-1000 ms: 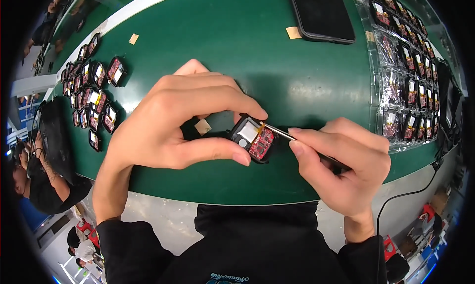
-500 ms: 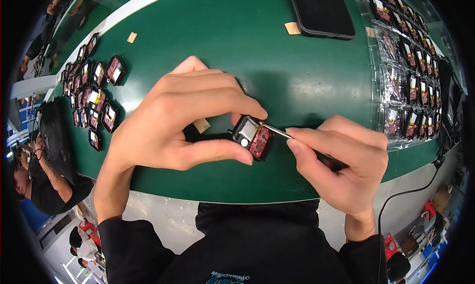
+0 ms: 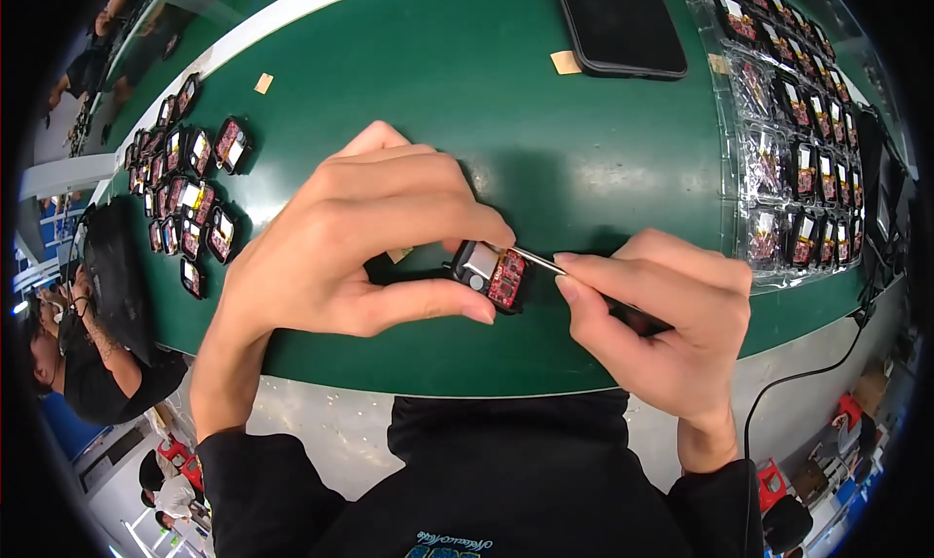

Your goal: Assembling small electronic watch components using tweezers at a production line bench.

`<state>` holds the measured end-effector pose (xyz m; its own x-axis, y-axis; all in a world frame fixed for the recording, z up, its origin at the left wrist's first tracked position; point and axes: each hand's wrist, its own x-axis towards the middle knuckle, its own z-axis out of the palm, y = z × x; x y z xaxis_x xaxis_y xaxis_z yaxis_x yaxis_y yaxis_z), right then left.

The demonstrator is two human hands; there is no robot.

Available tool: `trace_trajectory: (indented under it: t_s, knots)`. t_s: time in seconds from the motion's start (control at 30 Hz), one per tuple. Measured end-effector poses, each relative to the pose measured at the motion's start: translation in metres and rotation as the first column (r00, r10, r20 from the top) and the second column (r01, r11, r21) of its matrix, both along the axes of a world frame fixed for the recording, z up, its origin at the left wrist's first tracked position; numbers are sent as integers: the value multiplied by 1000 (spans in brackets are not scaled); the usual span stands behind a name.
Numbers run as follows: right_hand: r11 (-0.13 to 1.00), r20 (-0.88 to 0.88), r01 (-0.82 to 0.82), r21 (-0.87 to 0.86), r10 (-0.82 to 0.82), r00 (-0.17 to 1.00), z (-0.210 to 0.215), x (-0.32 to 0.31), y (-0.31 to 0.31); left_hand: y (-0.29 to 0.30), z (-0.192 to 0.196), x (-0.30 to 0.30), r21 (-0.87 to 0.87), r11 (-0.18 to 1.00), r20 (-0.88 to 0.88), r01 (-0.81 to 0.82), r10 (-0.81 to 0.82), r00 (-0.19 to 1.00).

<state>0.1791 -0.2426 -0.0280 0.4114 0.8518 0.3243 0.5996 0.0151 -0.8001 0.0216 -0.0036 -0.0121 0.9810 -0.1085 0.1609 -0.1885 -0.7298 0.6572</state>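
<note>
My left hand point(image 3: 355, 237) pinches a small open black device case point(image 3: 502, 308) by its edges, thumb on the near side and index finger on the far side. Inside the case lie a red circuit board point(image 3: 507, 280), a silver-white block point(image 3: 481, 259) and a small round grey part. My right hand point(image 3: 671, 305) grips a slim pointed tool point(image 3: 540, 260) with a silver tip and a dark body. Its tip meets the far edge of the case, close to my left index fingertip; exact contact cannot be made out.
Several similar open cases point(image 3: 199, 203) lie loosely grouped at the left of the green table point(image 3: 409, 62). At the right, clear plastic trays point(image 3: 764, 164) hold rows of them. A black phone point(image 3: 623, 28) and a tan paper piece point(image 3: 565, 63) lie at the back. People sit nearby.
The view has shifted slightly. The case tilts a little differently in my left hand, and its round part now looks grey instead of bright white. Both hands keep their grips.
</note>
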Motion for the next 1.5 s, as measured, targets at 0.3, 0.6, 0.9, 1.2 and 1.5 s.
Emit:
trace_trajectory:
  t_s: [0.3,0.6,0.9,1.2,1.5]
  knots:
    - [1000,-4,-8,-9,8,1000,3,-1,-1,-1,4,-1,-6,1000,-44,-10,9,999]
    - [999,-51,18,50,-15,999,1,-2,-3,0,5,0,-9,1000,-45,-5,5,999]
    - [994,-101,92,52,-86,991,6,-9,-33,-9,8,5,30,998,-14,-63,64,998]
    - [990,-175,-16,143,41,984,0,-10,-38,-8,21,9,-85,988,-74,-130,124,990]
    - [992,-195,-26,125,50,980,-1,-9,-40,-3,53,131,-49,999,120,19,-13,993]
